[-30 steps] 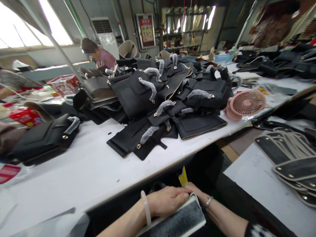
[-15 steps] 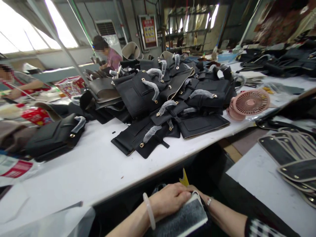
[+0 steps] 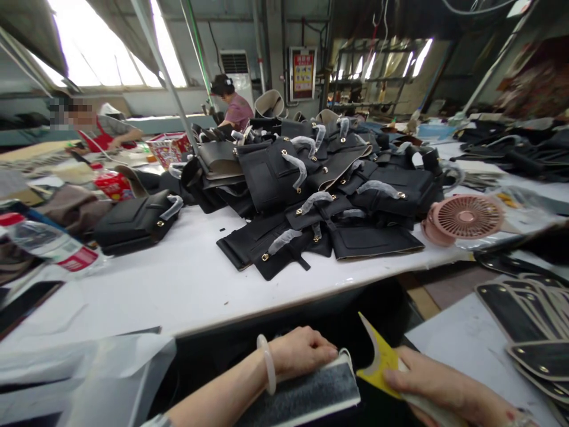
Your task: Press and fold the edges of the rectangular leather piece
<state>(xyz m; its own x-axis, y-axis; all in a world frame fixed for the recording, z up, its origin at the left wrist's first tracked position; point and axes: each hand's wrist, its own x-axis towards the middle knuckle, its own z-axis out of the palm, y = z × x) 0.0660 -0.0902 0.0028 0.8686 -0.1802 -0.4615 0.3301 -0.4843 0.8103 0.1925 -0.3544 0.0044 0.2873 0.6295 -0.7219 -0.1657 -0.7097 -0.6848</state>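
Note:
My left hand [image 3: 304, 351], with a pale bangle at the wrist, is closed over the top edge of a dark, white-edged panel [image 3: 317, 388] low in the view. Its fingertips are partly hidden. A thin white loop shows at the panel's corner. To the right, my right hand [image 3: 422, 376] grips a flat yellow piece [image 3: 384, 362] with a concave curved end, thumb on top. The yellow piece is apart from the panel. What the yellow piece is I cannot make out.
Black handbags [image 3: 275, 178] with wrapped handles are heaped on the white table [image 3: 186, 290]. A pink fan [image 3: 464, 216] stands right of them. At left lies a plastic bottle [image 3: 57, 246]. Black strap-edged pieces [image 3: 511, 314] are stacked at right. Two people work behind.
My right hand has moved right, away from the left hand and panel, bringing the yellow piece into fuller view. The left hand stays on the panel. The camera has turned left.

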